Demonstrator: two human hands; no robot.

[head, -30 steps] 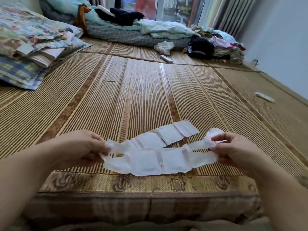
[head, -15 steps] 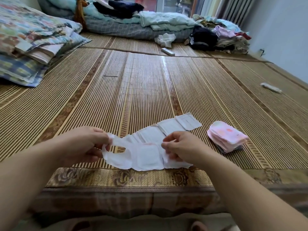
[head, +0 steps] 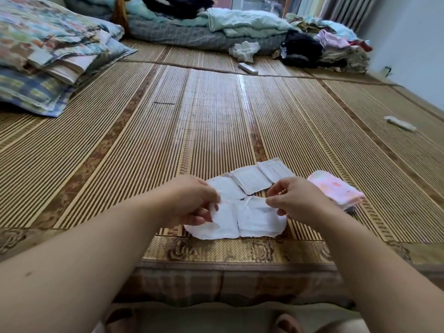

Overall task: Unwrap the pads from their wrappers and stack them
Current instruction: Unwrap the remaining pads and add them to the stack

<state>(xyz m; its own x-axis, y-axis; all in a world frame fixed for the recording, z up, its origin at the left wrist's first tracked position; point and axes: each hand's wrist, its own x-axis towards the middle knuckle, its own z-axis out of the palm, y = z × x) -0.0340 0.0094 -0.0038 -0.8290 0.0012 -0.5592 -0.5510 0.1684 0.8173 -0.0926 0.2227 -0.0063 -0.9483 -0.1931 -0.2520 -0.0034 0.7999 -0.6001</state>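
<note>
A white unfolded pad hangs just above the bamboo mat near its front edge. My left hand pinches its left part and my right hand pinches its upper right edge. The two hands are close together over the pad. Behind them another white pad lies flat and unfolded on the mat. A small pile of pink wrapped pads sits just right of my right hand.
Folded quilts and pillows are stacked at the far left. Bedding and clothes pile along the back. A white tube lies at the back and a small white item lies at the right. The bed's front edge is below the pads.
My right hand let go of the pad's far right end, moved left and took it nearer the middle. The stretched pad now hangs shorter and both hands have drawn together.
</note>
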